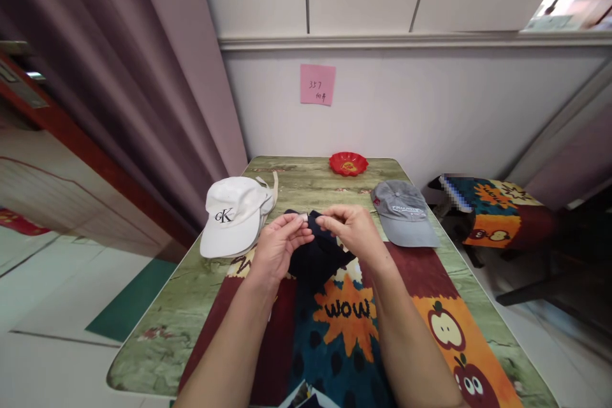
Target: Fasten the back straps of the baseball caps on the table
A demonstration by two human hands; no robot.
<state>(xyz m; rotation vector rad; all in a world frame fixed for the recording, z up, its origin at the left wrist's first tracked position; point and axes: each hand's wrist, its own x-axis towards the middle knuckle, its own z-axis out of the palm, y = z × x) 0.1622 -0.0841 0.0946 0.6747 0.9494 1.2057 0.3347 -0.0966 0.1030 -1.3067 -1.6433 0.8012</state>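
Note:
A dark navy cap (313, 261) is between my hands over the middle of the table, with its strap side up. My left hand (277, 243) pinches the left part of its strap by a small silvery buckle (305, 217). With thumb and forefinger, my right hand (352, 229) grips the strap's other side, just right of the buckle. White caps (233, 207), the front one with "CK"-like lettering, sit stacked to the left, a loose strap rising behind them. On the right rests a grey cap (400, 207), its brim towards me.
A red scalloped dish (336, 164) stands at the table's far edge. A patterned cloth runner (335, 344) covers the table's (148, 338) near middle. A pink note (318, 84) is on the wall behind. Off to the right is a stool with similar cloth (502, 207).

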